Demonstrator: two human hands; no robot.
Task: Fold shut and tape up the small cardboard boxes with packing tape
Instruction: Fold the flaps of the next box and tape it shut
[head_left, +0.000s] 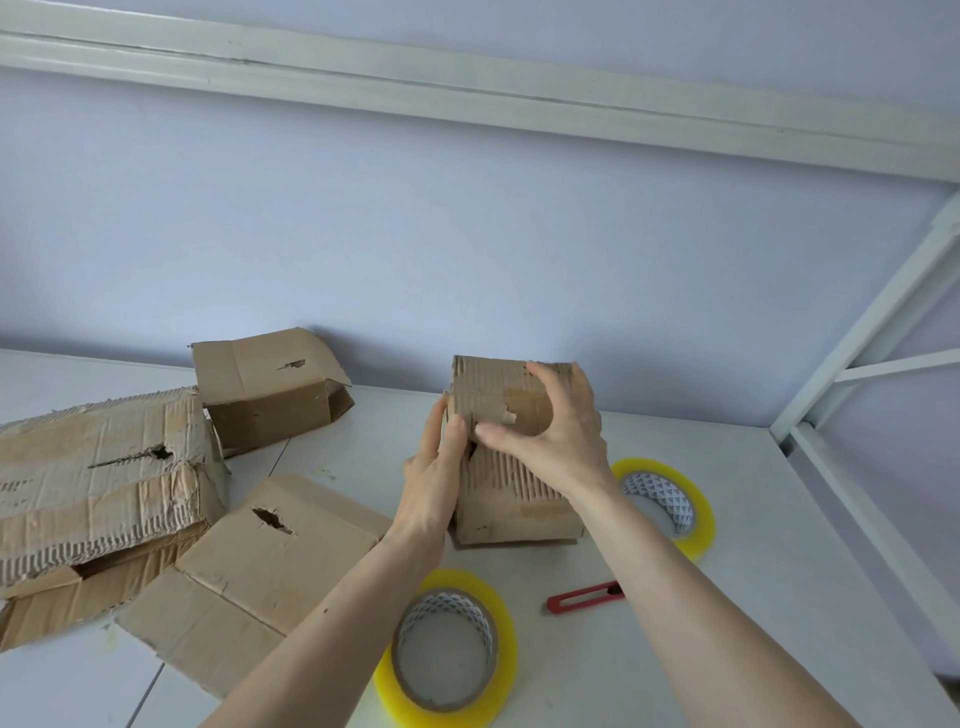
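We held a small box (511, 457) of torn, ribbed cardboard upright on the white table (753, 519). Our left hand (434, 488) lay flat against its left side, fingers straight; our right hand (561, 436) curled over its top flap. Beside the box lay two round yellow-edged tape rolls (447, 654) and a red cutter (584, 598).

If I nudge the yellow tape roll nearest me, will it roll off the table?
Probably not: the near tape roll lies flat on its side on the table, so it should slide rather than roll. Its hollow core suggests it is fairly light. Stood on edge, it would likely roll.
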